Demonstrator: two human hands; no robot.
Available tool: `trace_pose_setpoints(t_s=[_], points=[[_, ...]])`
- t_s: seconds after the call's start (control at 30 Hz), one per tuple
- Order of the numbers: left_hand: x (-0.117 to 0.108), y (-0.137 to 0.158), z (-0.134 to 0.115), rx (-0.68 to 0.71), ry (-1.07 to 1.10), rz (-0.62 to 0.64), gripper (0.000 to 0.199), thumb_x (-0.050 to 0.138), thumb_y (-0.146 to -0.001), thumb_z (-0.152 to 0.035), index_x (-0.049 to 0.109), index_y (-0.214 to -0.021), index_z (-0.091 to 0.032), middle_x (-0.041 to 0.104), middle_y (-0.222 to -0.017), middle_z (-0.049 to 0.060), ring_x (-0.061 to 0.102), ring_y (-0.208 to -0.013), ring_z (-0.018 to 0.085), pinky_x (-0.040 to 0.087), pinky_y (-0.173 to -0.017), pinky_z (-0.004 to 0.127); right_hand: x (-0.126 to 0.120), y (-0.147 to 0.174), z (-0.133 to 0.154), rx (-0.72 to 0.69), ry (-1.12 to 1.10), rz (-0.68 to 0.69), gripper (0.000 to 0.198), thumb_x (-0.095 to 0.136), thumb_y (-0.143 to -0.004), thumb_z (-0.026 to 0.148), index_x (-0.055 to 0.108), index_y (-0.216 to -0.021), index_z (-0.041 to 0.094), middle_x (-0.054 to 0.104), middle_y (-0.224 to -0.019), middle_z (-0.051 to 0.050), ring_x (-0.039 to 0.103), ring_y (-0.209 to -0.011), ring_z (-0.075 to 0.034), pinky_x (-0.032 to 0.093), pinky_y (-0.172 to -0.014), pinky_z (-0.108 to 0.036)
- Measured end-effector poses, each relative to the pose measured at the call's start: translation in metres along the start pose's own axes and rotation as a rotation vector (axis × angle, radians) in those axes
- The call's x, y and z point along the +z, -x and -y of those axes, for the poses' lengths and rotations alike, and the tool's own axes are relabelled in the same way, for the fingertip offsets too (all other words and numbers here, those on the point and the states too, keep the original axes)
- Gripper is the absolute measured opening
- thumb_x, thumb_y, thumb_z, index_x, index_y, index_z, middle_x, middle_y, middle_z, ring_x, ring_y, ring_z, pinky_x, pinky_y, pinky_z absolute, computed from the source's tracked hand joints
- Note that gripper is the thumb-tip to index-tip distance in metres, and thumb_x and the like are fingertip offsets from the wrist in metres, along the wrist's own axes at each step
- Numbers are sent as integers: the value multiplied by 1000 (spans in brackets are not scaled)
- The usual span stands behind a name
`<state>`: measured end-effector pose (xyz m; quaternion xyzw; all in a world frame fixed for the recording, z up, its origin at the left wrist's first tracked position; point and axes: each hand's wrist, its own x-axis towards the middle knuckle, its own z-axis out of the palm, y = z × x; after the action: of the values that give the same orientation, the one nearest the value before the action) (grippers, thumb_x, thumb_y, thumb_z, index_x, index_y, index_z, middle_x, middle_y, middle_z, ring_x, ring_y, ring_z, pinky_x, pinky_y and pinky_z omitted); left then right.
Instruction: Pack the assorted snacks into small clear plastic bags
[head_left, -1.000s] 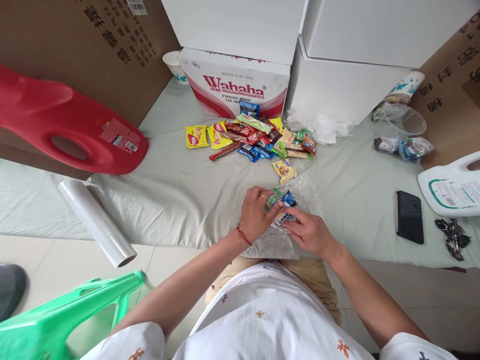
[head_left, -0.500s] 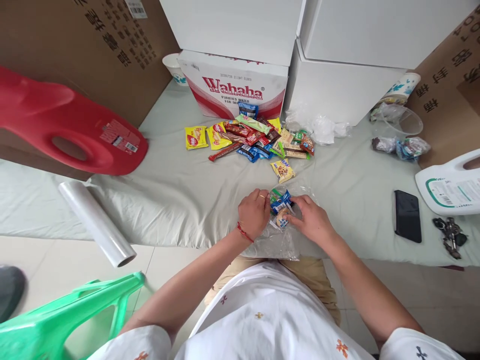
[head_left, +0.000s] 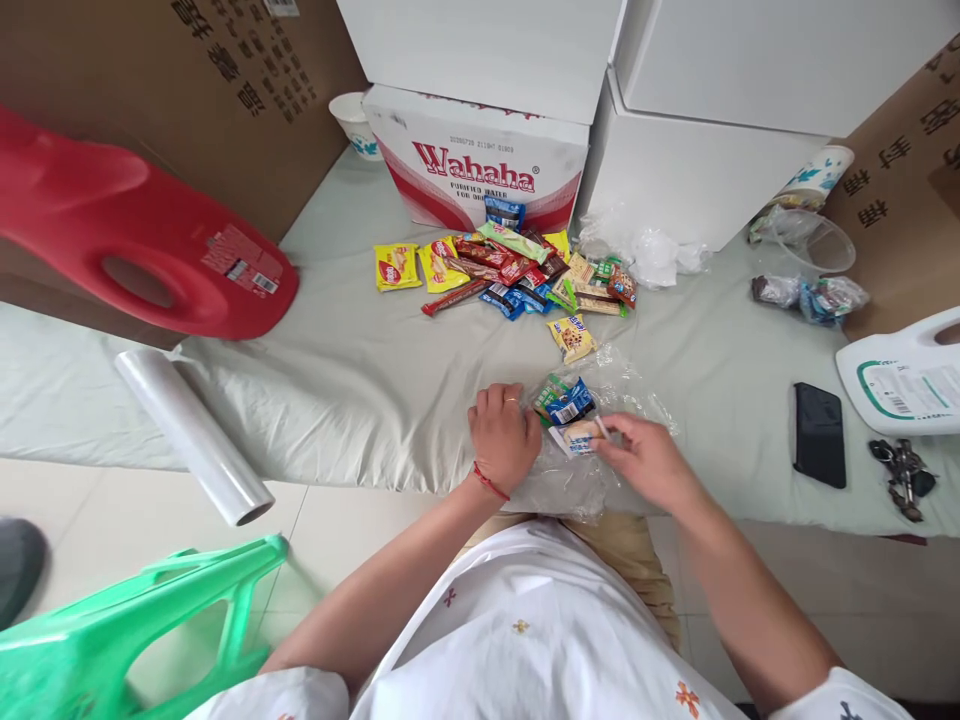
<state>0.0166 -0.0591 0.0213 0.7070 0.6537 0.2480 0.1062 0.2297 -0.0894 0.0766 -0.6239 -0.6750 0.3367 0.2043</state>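
Note:
A sheet of clear plastic wrap [head_left: 626,385] lies at the table's near edge. On it rest a green snack packet [head_left: 552,393] and a blue snack packet [head_left: 572,403], side by side and partly overlapping. My right hand [head_left: 646,452] pinches the right end of a small clear biscuit packet [head_left: 577,436] just below the blue one. To the left of the packets, my left hand [head_left: 504,435] rests with curled fingers against the wrap; what it grips, if anything, is hidden. A yellow cookie packet [head_left: 572,339] lies just beyond the wrap.
A pile of snacks [head_left: 510,268] lies before the Wahaha box [head_left: 480,165]. A red jug [head_left: 150,240] and a film roll [head_left: 193,437] are at left. A phone [head_left: 819,435], keys [head_left: 904,475] and a white jug [head_left: 904,378] are at right; a green stool [head_left: 150,620] stands below left.
My right hand has moved slightly right and down, and the biscuit packet now lies flatter and further right. My left hand has shifted a little left, away from the packets.

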Motion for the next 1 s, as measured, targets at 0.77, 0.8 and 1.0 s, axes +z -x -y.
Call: trace_pose_setpoints(t_s=[0.77,0.8,1.0], points=[[0,-16,20,-120,292,5,33,46,-103,-31,77,-109,-21,68,-103,8,65,-96,20,48,-82,32,4,-127,-1,-74,-4,487,32,67,-84,43,75,-103,17,67,-79,-2,58,-71,-18,42,-65,-27],[1,-14,21,-73,319,-24,32,47,-102,-30,77,-113,-21,67,-106,9,63,-101,21,49,-87,33,3,-127,0,-89,65,432,33,71,-81,40,76,-106,18,68,-83,-3,60,-75,-19,44,-68,-28],[6,-9,21,71,464,-37,34,49,-103,-29,75,-122,-18,64,-108,10,61,-103,21,52,-92,35,-17,-114,-2,-237,142,317,60,79,-78,39,66,-133,19,69,-124,-12,65,-100,-26,49,-89,-34]])
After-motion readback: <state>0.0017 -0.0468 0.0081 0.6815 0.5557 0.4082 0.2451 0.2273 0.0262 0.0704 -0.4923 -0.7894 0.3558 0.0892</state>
